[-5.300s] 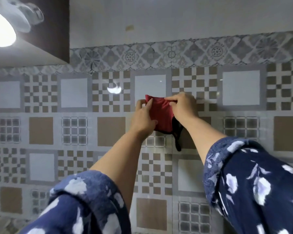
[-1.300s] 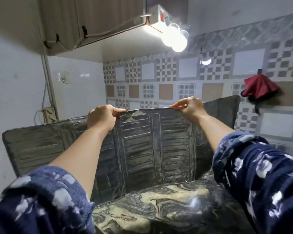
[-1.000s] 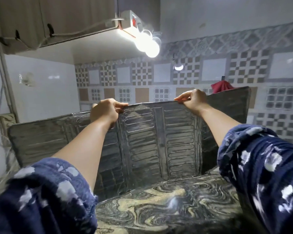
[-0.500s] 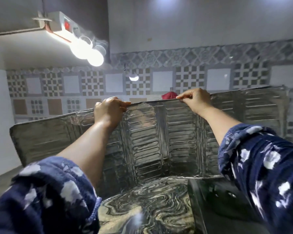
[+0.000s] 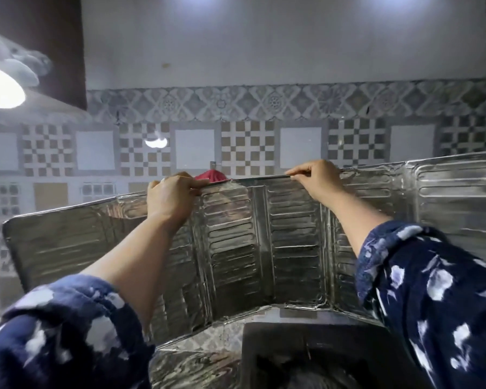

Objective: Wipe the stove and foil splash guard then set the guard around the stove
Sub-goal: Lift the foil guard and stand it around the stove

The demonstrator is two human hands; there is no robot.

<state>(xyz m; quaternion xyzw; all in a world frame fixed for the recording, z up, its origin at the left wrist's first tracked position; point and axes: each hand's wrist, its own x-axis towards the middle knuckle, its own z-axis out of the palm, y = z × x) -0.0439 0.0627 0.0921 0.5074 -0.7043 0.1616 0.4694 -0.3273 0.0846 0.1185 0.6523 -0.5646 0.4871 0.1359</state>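
Both hands are holding the guard (image 5: 261, 242) upright by its top edge, the left hand (image 5: 170, 196) and right hand (image 5: 316, 178) each pinching the foil rim between thumb and fingers, likely so the thin panels do not buckle. It is standing behind the stove (image 5: 300, 352) on the tabletop (image 5: 197, 357), wings angled forward, probably to wrap the sides.

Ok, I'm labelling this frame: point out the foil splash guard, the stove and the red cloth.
foil splash guard (image 5: 264, 242): head view, on its ribbed centre panel.
stove (image 5: 275, 343): head view, on its dark top near the back left corner.
red cloth (image 5: 211, 175): head view, on the part showing above the guard's edge.
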